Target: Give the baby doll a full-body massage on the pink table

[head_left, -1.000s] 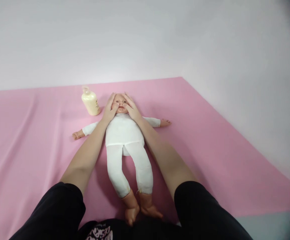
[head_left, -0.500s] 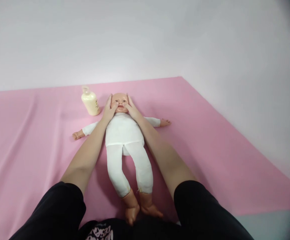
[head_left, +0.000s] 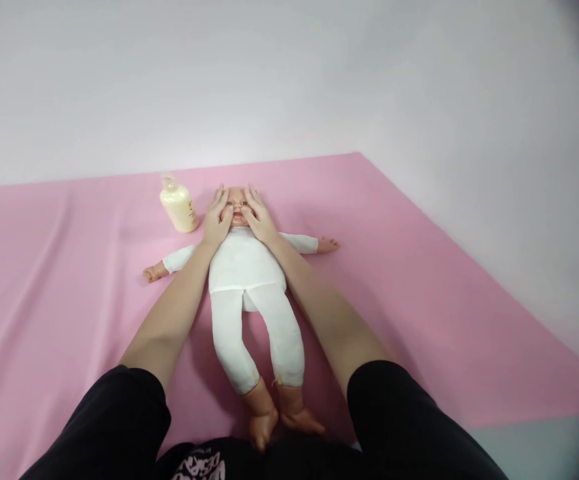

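Doll (head_left: 247, 263) laid on back on pink cloth (head_left: 419, 313), head (head_left: 237, 195) at far end, feet (head_left: 263, 427) at near end, arms (head_left: 299, 243) spread left and right. Left side of head covered by left hand (head_left: 216, 219), right side by right hand (head_left: 261, 219); both hands unclenched, laid along head, fingers stretched toward far side, thumbs set near nose and mouth. Hands separated by middle of doll's face. Pale yellow pump bottle (head_left: 179, 210) placed far left, near left hand.
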`<state>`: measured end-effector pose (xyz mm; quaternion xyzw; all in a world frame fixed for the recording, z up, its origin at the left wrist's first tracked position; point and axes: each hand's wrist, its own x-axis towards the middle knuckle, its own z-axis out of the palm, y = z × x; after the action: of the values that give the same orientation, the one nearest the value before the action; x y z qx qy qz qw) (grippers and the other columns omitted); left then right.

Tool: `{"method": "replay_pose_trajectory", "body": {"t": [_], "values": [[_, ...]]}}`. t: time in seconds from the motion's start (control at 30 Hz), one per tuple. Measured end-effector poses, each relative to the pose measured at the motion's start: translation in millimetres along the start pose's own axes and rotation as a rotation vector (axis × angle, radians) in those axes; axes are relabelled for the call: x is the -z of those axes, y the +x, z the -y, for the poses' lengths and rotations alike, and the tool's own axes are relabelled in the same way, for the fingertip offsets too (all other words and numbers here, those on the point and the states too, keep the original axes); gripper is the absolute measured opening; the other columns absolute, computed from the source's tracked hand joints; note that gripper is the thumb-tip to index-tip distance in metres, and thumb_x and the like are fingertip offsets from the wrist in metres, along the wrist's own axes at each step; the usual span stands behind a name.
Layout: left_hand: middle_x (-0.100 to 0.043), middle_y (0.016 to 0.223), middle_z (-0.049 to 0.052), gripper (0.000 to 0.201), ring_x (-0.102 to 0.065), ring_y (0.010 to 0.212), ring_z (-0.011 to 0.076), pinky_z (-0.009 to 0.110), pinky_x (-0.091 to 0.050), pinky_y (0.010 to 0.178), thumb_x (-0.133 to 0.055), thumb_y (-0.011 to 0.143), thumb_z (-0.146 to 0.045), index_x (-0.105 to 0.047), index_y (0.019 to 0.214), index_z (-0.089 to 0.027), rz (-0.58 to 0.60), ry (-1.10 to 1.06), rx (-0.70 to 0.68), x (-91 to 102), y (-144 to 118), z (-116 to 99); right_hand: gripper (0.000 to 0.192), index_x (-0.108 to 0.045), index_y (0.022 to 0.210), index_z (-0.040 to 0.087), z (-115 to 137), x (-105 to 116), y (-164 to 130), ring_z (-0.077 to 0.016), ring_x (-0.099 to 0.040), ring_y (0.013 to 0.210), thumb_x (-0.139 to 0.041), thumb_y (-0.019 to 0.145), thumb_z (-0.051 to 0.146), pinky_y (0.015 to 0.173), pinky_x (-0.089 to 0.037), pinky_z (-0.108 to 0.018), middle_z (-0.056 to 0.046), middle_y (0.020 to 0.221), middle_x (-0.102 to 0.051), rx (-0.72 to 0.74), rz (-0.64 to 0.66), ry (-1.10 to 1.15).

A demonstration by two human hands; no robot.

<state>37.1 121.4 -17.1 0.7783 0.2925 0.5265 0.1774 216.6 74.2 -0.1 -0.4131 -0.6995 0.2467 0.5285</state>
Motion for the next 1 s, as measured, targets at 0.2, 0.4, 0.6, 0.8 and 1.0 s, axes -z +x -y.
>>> {"method": "replay_pose_trajectory", "body": {"t": [0.2,0.4,0.6,0.8,1.0], "values": [[-0.04,0.167,0.012,0.085,-0.034,0.158,0.0292,0.047,-0.019,0.134,-0.059,0.094,-0.07,-0.038,0.163,-0.025,-0.066,-0.127,0.211,-7.3,-5,24,0.105,-0.016,0.169,0.029,-12,-2,2,-0.0232,-0.017,0.164,-0.057,0.086,0.079,0.136,-0.01,-0.047,-0.001,0.175,-0.021,-0.247,0.004,0.174],[-0.04,0.166,0.019,0.098,-0.037,0.156,0.0343,0.051,-0.026,0.132,-0.06,0.089,-0.077,-0.037,0.163,-0.017,-0.103,-0.093,0.426,-12.7,-5,26,0.11,-0.01,0.169,0.027,-17,-4,1,-0.0247,-0.023,0.163,-0.057,0.086,0.08,0.136,-0.011,-0.048,-0.004,0.175,-0.023,-0.3,0.013,0.199],[-0.04,0.168,0.007,0.067,-0.03,0.159,0.0284,0.051,-0.019,0.133,-0.041,0.101,-0.071,-0.058,0.15,-0.029,0.012,0.0,-0.009,-1.4,2,-3,0.082,-0.04,0.161,0.027,-3,-2,-1,-0.0221,-0.017,0.164,-0.044,0.095,0.074,0.137,-0.01,-0.042,0.0,0.174,-0.028,-0.005,-0.012,0.027],[-0.045,0.164,0.008,0.062,-0.036,0.157,0.0293,0.052,-0.022,0.132,-0.042,0.101,-0.07,-0.065,0.141,-0.029,0.045,-0.048,-0.03,1.2,6,-8,0.065,-0.05,0.154,0.027,-6,1,7,-0.0224,-0.025,0.161,-0.049,0.096,0.058,0.137,-0.015,-0.041,0.0,0.17,-0.036,0.01,0.004,0.094],[-0.043,0.165,0.007,0.082,-0.04,0.155,0.0297,0.047,-0.028,0.131,-0.06,0.089,-0.076,-0.044,0.157,-0.033,-0.016,-0.24,0.258,-8.9,-1,17,0.083,-0.029,0.164,0.034,-25,-4,8,-0.0231,-0.034,0.158,-0.059,0.091,0.059,0.133,-0.028,-0.044,0.003,0.17,-0.036,-0.238,0.009,0.395]]}}
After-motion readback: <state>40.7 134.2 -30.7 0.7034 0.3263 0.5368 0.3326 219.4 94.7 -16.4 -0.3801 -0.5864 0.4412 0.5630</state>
